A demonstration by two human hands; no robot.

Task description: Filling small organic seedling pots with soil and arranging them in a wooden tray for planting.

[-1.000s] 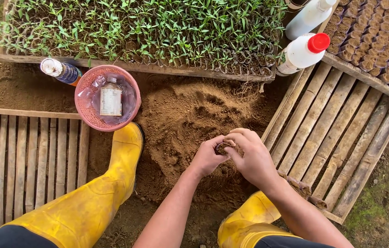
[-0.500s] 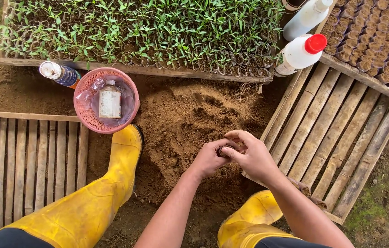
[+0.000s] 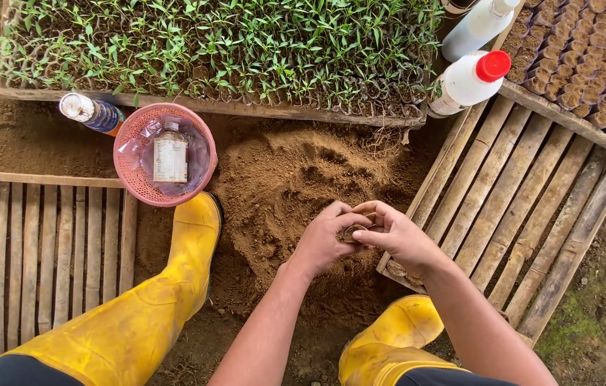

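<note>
Both hands together over the soil heap (image 3: 296,179): left hand (image 3: 324,239) and right hand (image 3: 399,239) clamp a small soil-filled pot (image 3: 353,231) (possibly a seedling cup), beside the wooden crate (image 3: 524,207).

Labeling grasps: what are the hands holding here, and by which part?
Both the left hand and right hand pinch a small soil-filled pot between their fingertips, by its sides; the exact contact is hidden.

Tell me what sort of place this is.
Probably a plant nursery outdoors on bare ground: a wooden tray of green seedlings, a heap of loose soil and slatted wooden crates. Both hands, left hand and right hand, press a small lump of soil.
</note>
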